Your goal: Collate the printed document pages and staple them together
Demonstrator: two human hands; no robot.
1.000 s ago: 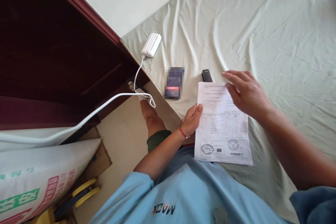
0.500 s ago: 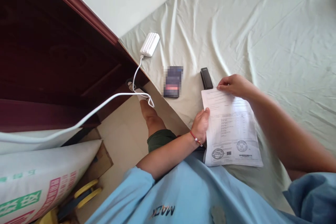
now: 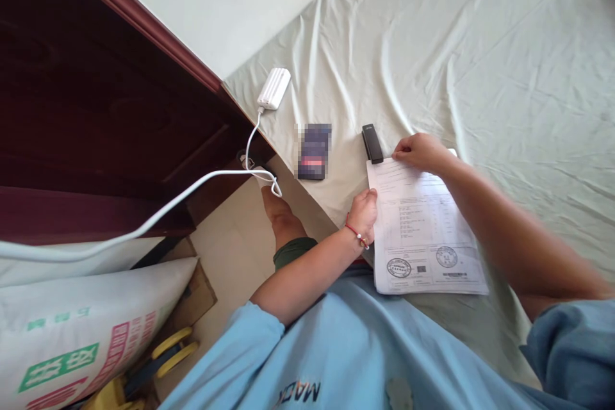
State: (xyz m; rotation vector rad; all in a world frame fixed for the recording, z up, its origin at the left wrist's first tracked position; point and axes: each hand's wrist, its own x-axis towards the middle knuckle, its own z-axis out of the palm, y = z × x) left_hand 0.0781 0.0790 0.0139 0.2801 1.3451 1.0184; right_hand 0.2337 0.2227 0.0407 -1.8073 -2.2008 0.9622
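Observation:
Printed papers (image 3: 423,224) with round stamps near their lower edge lie in front of me, half over the bed edge by my lap. My left hand (image 3: 364,210) is closed on their left edge, thumb on top. At the top edge my right hand (image 3: 419,152) pinches the sheets, its fingertips near the upper left; part of the top edge is hidden under it. A black stapler (image 3: 372,143) rests just beyond the papers' upper left corner, beside the right fingertips, held by neither hand.
A phone (image 3: 314,151), blurred out, lies left of the stapler on the pale sheet (image 3: 519,77). Further back is a white power bank (image 3: 274,88) with a white cable (image 3: 144,229) running left. A printed sack (image 3: 96,327) and a dark wooden panel (image 3: 110,102) stand at left.
The papers now lie flatter and squarer, with the edges of sheets showing beneath. Both hands keep their places on the edges, and the view has shifted slightly.

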